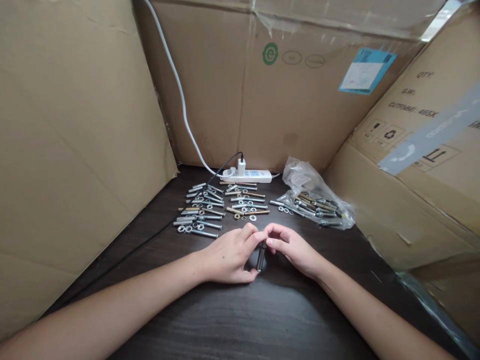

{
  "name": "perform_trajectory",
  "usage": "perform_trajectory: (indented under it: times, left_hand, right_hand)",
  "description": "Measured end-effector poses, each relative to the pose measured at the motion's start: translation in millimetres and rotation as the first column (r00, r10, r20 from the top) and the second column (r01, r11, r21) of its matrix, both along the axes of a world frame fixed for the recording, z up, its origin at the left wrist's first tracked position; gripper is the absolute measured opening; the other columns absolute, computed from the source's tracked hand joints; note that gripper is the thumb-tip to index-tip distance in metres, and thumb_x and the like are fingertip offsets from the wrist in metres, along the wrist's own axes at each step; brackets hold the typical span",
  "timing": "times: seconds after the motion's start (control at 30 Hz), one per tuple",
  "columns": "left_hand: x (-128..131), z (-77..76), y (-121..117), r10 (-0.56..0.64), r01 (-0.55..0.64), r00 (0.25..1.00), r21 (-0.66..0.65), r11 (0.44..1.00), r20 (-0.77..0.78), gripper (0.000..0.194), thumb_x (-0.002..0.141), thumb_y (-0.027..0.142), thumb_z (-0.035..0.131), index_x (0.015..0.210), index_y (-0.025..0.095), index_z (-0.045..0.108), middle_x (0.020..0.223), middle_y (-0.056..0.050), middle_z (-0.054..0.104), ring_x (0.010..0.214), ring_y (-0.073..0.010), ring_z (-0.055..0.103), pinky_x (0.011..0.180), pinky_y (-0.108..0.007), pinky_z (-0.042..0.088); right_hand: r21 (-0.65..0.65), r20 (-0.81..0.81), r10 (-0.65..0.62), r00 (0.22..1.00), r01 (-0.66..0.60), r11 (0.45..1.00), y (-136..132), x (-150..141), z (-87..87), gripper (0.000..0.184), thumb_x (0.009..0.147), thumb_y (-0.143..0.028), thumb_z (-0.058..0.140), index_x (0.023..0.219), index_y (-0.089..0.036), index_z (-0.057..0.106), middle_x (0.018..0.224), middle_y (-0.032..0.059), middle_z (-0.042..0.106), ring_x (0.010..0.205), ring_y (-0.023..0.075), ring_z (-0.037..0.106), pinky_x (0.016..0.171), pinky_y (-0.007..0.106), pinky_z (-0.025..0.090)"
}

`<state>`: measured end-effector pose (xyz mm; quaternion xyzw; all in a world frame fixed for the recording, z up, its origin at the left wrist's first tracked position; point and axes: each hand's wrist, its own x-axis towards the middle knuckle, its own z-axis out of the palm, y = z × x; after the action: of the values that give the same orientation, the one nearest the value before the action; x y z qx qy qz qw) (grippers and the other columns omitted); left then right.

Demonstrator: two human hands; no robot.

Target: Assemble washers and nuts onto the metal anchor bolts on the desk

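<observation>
Above the dark table, my left hand (pixel 231 254) grips a metal expansion bolt (pixel 261 259), thumb at its lower end and fingers at its upper end. The bolt stands nearly upright, slightly tilted. My right hand (pixel 294 250) pinches the upper end of the same bolt, and the fingers of both hands meet there and hide that end. Beyond my left hand lie groups of separate parts: bolts (pixel 204 233), metal sleeves (pixel 184 222), nuts (pixel 200 227) and washers (pixel 253 218).
A clear plastic bag (pixel 300 175) with several bolts spilling from it lies at the back right. Behind the parts sits a white power strip (pixel 258 176) with a white cable (pixel 180 90) and a black cable (pixel 146 241). Cardboard walls (pixel 210 100) enclose the table (pixel 247 320).
</observation>
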<state>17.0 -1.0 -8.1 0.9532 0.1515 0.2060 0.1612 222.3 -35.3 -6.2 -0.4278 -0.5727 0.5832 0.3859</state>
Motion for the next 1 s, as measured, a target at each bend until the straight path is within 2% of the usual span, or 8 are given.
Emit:
perform_trajectory:
  times: [0.3, 0.5, 0.67, 0.83, 1.0]
  left_hand:
    - [-1, -0.3, 1, 0.033, -0.032, 0.999, -0.04, 0.999, 0.012, 0.072, 0.071, 0.022, 0.061, 0.132, 0.022, 0.024, 0.108, -0.008, 0.043, 0.091, -0.0218, 0.053, 0.078, -0.037, 0.052]
    - [4, 1.2, 0, 0.099, -0.099, 0.995, -0.026, 0.995, 0.004, 0.076, 0.07, 0.024, 0.063, 0.134, 0.024, 0.023, 0.11, -0.007, 0.042, 0.093, -0.0224, 0.055, 0.08, -0.038, 0.052]
    - [17, 6.9, 4, 0.122, -0.122, 0.993, 0.012, 0.992, -0.005, 0.077, 0.069, 0.025, 0.065, 0.134, 0.023, 0.025, 0.111, -0.008, 0.042, 0.095, -0.0238, 0.055, 0.082, -0.039, 0.052]
    - [26, 8.3, 9, 0.146, -0.148, 0.988, 0.026, 0.989, 0.055, 0.075, 0.069, 0.023, 0.063, 0.134, 0.021, 0.026, 0.112, -0.008, 0.041, 0.097, -0.0228, 0.053, 0.085, -0.039, 0.051]
    - [24, 8.6, 9, 0.129, -0.131, 0.987, 0.012, 0.991, 0.091, 0.071, 0.07, 0.023, 0.064, 0.131, 0.021, 0.028, 0.112, -0.008, 0.043, 0.101, -0.0229, 0.051, 0.089, -0.039, 0.05]
  right_hand:
    - [-0.006, -0.056, 0.009, 0.998, -0.01, 1.0, 2, 2, -3.7, 0.02, 0.082, -0.033, 0.062, 0.094, -0.019, 0.069, 0.082, 0.0015, 0.058, 0.066, 0.0118, 0.042, 0.066, 0.027, 0.036]
    - [-0.002, -0.161, 0.016, 0.987, -0.017, 1.0, 6, 3, -7.5, 0.023, 0.077, -0.037, 0.069, 0.09, -0.018, 0.067, 0.079, -0.0002, 0.056, 0.064, 0.0103, 0.042, 0.063, 0.026, 0.035]
    - [-0.038, -0.291, -0.057, 0.955, 0.048, 0.998, 9, 1, -8.7, 0.022, 0.075, -0.037, 0.071, 0.085, -0.019, 0.065, 0.076, -0.0017, 0.054, 0.061, 0.0091, 0.042, 0.059, 0.024, 0.034]
    - [-0.104, -0.423, -0.094, 0.901, 0.056, 0.993, 9, 0, -4.5, 0.017, 0.077, -0.033, 0.068, 0.086, -0.019, 0.068, 0.083, 0.0021, 0.06, 0.073, 0.0129, 0.05, 0.06, 0.024, 0.036]
    - [-0.167, -0.461, -0.115, 0.88, 0.041, 0.985, 11, 3, -3.8, 0.017, 0.077, -0.031, 0.067, 0.088, -0.018, 0.071, 0.087, 0.0045, 0.065, 0.08, 0.0148, 0.054, 0.065, 0.025, 0.038]
